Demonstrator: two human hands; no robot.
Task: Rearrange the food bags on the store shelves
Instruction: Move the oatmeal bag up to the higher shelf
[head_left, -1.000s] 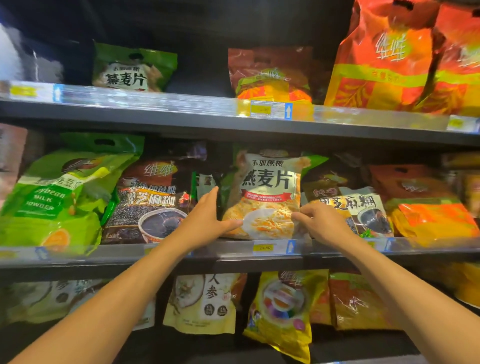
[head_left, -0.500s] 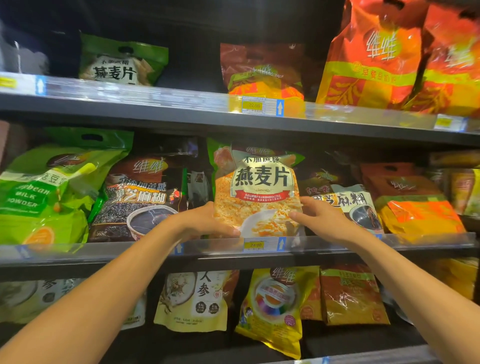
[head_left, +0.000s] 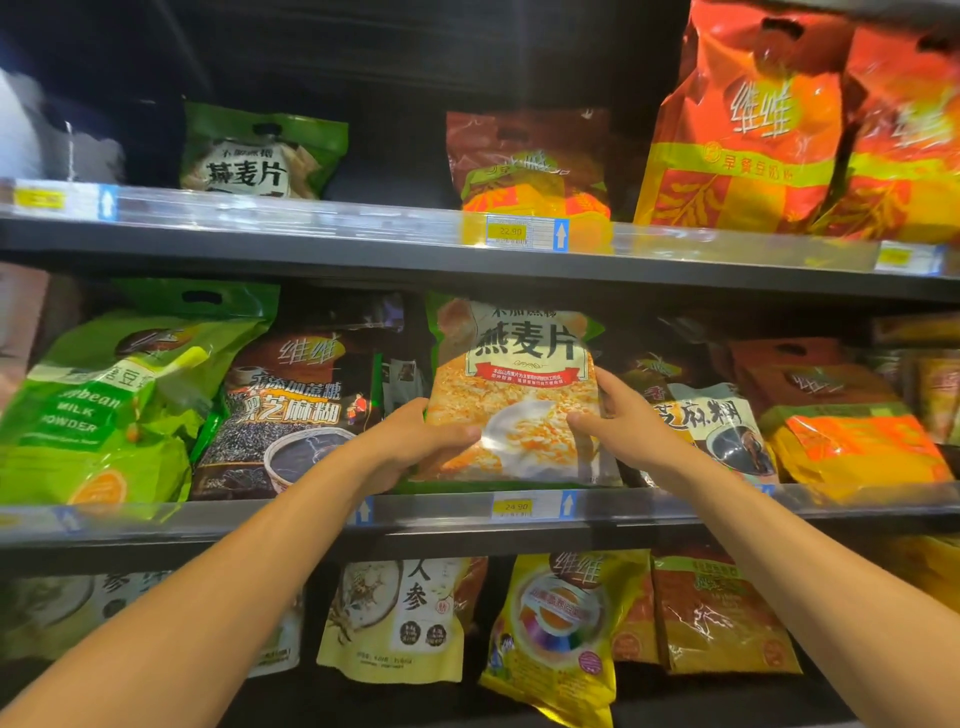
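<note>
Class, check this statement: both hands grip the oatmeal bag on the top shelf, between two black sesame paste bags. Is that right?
Not quite. The head view shows the left hand and right hand gripping the oatmeal bag on the middle shelf, not the top one. The rest stands.

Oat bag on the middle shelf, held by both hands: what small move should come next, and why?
Probably ease the oat bag back and down until its base sits flat behind the middle shelf rail, then let go. Left hand and right hand grip its lower edges, it stands upright facing out, and it fills the slot between the black sesame bag and the darker bags to its right.
</note>
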